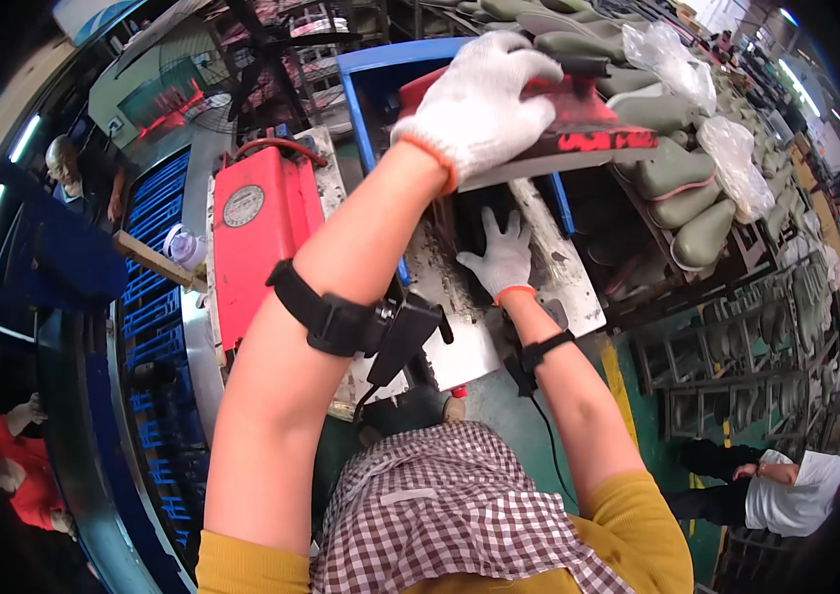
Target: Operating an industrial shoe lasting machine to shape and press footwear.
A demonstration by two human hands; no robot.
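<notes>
My left hand [487, 104], in a white knit glove with an orange cuff, curls its fingers over the top of a red-and-black hinged machine cover [588, 117]. The cover is tilted up, and a dark bar-shaped handle [583, 67] sticks out beside my fingertips. Below it, my right hand [505, 255], gloved the same way, lies with fingers spread over the dark opening [464, 213] of the machine. The worn metal bed [553, 233] surrounds that opening. Whatever is under my right palm is hidden. Black straps with small devices and cables sit on both forearms.
A second red machine cover [266, 228] stands to my left, beside a conveyor with blue slats [157, 228]. Olive-green shoe parts [677, 183] are heaped at the right, with clear plastic bags [735, 163]. Loaded racks [756, 356] stand further right. Several other people are around.
</notes>
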